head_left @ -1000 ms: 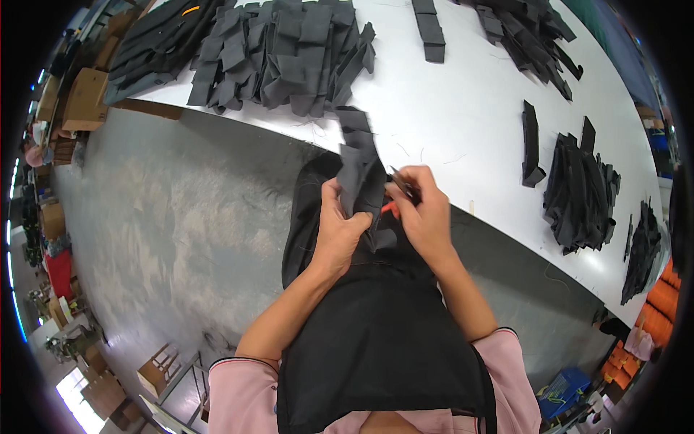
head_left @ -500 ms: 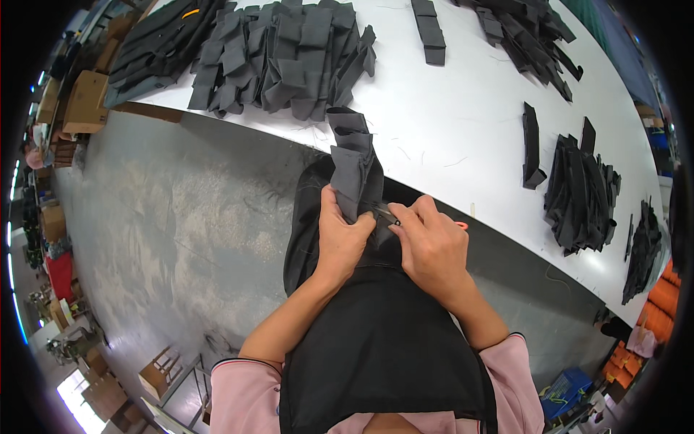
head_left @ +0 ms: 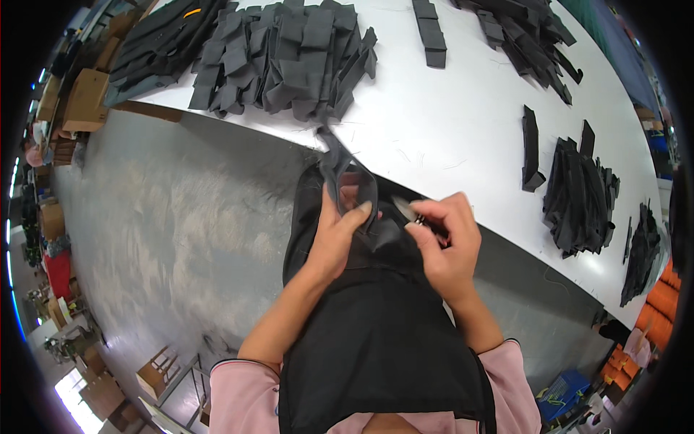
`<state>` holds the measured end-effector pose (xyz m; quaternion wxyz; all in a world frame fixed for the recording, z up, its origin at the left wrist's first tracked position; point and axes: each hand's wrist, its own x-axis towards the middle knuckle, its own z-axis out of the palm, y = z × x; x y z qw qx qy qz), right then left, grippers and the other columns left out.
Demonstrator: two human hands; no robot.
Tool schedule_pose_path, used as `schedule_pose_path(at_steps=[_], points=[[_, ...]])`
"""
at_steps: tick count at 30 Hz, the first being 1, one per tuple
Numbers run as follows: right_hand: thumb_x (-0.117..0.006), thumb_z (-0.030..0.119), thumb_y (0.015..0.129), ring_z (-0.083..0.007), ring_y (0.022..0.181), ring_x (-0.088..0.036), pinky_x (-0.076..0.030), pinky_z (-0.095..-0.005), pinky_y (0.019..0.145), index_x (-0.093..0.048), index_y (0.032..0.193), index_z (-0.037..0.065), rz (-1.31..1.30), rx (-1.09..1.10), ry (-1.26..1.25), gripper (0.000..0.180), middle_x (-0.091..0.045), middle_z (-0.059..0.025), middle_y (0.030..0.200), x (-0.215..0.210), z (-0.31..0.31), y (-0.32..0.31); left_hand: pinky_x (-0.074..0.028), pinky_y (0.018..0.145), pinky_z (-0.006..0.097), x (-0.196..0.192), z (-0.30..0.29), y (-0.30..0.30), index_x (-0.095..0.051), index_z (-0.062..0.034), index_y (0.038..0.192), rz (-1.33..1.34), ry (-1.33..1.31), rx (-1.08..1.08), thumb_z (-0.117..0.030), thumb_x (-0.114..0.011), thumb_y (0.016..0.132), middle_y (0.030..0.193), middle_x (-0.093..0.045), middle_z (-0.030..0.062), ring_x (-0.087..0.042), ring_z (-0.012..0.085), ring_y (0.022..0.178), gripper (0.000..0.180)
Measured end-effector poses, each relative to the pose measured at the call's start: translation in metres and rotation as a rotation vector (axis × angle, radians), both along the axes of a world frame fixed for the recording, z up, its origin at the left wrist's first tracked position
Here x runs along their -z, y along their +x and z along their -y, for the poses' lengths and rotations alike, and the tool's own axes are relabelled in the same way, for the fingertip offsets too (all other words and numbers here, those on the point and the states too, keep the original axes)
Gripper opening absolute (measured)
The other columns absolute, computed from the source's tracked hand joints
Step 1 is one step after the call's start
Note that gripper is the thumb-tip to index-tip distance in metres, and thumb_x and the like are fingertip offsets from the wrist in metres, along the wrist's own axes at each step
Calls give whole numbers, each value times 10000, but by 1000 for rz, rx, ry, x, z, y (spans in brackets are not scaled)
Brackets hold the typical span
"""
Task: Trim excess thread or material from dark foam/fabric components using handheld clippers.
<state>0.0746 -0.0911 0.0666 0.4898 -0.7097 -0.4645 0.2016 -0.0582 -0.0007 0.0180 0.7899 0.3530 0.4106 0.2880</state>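
My left hand [head_left: 329, 246] is closed on a dark grey fabric strip [head_left: 332, 163], pinched between thumb and fingers just off the table's edge. The strip bows open into a loop, and some of my fingers show through it. To the right, my right hand [head_left: 453, 249] is wrapped round a pair of thread snips [head_left: 403, 208]. Their pointed metal blades stick out toward the strip but stay apart from it. Most of the snips' handle is hidden in my fingers. Beneath both hands lies the black apron [head_left: 383, 333] that I wear.
A white table [head_left: 448, 123] slants across in front of me. On it lie a large pile of grey fabric strips [head_left: 296, 58], stacked dark pieces [head_left: 155, 50] at the far left, and a bundle of black strips [head_left: 578, 199] at right. Cardboard boxes [head_left: 85, 101] stand at left.
My right hand has drawn the snips away from the strip, to the right. In my left hand the strip has turned and spread into a loop.
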Motion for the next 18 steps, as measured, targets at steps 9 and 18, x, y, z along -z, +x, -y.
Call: schedule_pose_path(at_steps=[9, 18], points=[[-665, -45, 759, -86, 770, -552, -452, -214, 666, -561, 959, -4, -749, -1, 18, 229, -490, -37, 909, 48, -9, -37, -499, 880, 368, 7, -19, -7, -471, 24, 1185, 256, -153, 165, -420, -524, 916, 1056, -593, 142, -596, 243, 985, 522], [-726, -9, 675, -177, 608, -539, -435, -266, 535, -626, 925, 26, 41, -86, 15, 272, -533, -69, 782, 28, 17, -35, -501, 928, 423, 3, -24, -5, -439, 69, 1239, 402, -267, 101, -403, -384, 969, 1166, -554, 271, -582, 345, 1072, 547]])
